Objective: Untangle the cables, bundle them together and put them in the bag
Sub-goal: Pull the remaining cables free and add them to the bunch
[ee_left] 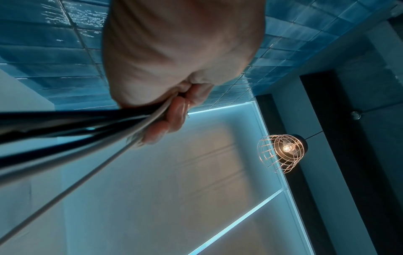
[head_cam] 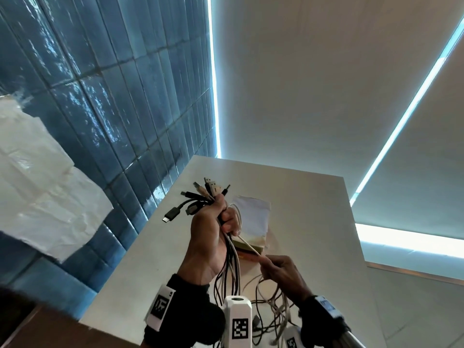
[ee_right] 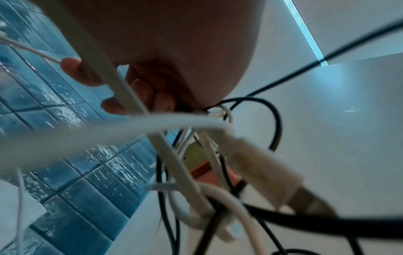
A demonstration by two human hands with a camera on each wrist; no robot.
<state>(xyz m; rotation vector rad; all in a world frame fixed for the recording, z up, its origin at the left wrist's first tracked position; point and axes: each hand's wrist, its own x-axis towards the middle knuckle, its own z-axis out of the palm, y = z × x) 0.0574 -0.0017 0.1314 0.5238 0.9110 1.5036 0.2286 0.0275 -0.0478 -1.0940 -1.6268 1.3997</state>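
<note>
Cables [head_cam: 227, 249] gripped in hands, bag [head_cam: 252, 222] behind

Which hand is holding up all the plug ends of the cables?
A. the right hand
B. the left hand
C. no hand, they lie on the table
B: the left hand grips the cables with their plug ends fanning out above its fist.

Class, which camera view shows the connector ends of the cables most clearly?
The head view: the connector ends fan out above the left hand gripping the cables. The left wrist view shows only cable lengths leaving the fist, no plugs. The right wrist view shows one blurred plug amid tangled loops near the right hand.
</note>
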